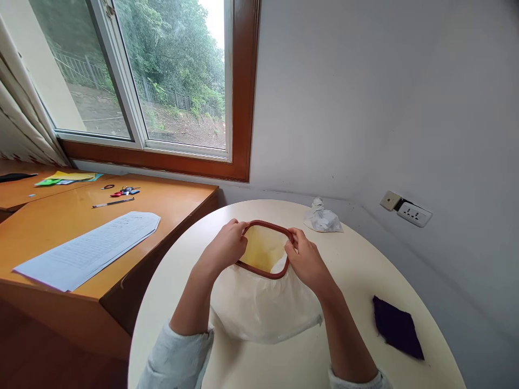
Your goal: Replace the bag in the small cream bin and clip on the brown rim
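Both my hands grip a brown rim [259, 273] shaped like a rounded rectangle, which looks like the top ring of a small waste bin. My left hand [229, 243] pinches its left side, thumb on the inner side. My right hand [304, 256] holds the right side with thumb and fingers. A white plastic bag [263, 310] hangs from under the rim and spreads over the round table [178, 324]. Pale yellow shows through the opening, with a white fold of bag at its lower right. The bag hides what is beneath it.
A knotted white plastic bag [323, 219] lies at the table's back edge, and a dark purple cloth [397, 327] at the right. The wooden desk [178, 200] on the left bears papers [93, 248], a pen [113, 202] and keys [125, 191]. A wall socket [414, 214] is at right.
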Action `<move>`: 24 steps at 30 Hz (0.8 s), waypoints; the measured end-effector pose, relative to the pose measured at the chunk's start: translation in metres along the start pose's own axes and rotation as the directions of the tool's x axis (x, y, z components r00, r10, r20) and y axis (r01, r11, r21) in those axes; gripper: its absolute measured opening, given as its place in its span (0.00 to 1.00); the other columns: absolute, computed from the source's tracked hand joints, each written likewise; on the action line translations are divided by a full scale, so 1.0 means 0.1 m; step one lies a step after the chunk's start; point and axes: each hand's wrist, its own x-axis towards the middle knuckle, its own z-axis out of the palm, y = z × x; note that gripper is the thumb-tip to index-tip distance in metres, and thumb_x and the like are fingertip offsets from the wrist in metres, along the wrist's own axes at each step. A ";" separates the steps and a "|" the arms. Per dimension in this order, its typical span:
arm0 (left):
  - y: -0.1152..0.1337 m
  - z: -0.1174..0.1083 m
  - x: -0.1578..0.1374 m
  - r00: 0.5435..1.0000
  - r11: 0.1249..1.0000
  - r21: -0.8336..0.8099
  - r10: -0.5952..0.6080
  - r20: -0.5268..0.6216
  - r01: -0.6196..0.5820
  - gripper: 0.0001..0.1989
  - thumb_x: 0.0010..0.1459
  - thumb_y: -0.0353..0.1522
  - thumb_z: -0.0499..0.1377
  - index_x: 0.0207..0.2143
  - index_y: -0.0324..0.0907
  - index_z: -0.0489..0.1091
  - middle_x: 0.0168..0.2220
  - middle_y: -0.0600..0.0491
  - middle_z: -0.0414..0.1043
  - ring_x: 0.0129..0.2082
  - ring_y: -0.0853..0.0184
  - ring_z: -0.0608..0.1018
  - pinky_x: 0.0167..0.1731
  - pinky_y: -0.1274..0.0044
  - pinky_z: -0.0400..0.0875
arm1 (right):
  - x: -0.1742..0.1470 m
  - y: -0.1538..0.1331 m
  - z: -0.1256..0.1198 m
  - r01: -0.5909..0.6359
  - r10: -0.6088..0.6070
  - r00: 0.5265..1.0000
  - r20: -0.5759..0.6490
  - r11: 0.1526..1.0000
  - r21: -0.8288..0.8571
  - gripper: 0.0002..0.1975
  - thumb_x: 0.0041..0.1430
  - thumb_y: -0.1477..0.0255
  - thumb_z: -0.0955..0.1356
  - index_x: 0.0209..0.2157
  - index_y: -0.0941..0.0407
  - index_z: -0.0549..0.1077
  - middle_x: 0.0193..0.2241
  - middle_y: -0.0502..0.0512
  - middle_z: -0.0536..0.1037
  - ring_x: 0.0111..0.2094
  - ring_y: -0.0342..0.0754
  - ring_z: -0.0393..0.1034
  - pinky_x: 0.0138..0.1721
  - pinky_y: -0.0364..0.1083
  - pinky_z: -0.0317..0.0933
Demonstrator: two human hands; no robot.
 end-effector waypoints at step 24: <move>0.03 0.08 -0.01 0.982 0.998 0.038 -0.054 0.182 0.048 0.28 0.55 0.31 0.46 0.59 0.41 0.47 0.49 0.44 0.64 0.39 0.64 0.73 0.28 0.79 0.65 | -0.05 -0.04 -0.03 0.039 -0.030 0.992 0.125 0.997 -0.069 0.18 0.60 0.65 0.52 0.47 0.51 0.63 0.41 0.54 0.72 0.40 0.49 0.66 0.36 0.45 0.58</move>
